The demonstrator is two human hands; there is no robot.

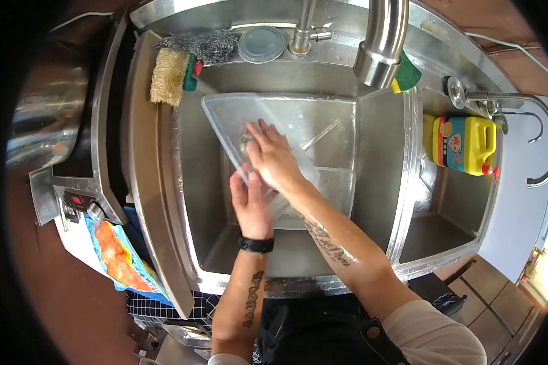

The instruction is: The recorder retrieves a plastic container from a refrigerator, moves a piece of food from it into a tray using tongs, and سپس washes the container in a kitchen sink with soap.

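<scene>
A clear plastic lid or shallow tray point(230, 112) is tilted over the left basin of a stainless steel sink point(379, 182). My left hand point(251, 205) grips its near edge, thumb on top. My right hand point(274, 157) lies over its upper face, fingers stretched forward. Under the right thumb and fingers shows a small greyish scrubber point(245, 140), mostly covered, so its exact kind is unclear. Below, on the basin floor, rest clear plastic pieces point(333, 191) with straight rims, wet and partly hidden by the held one.
A loofah scrubber point(168, 77), steel wool point(210, 45) and a round lid point(261, 44) sit along the sink's rim. The faucet point(379, 59) overhangs the basin. A green-yellow sponge point(408, 73) lies by the divider. A yellow detergent jug point(466, 143) is at the right basin.
</scene>
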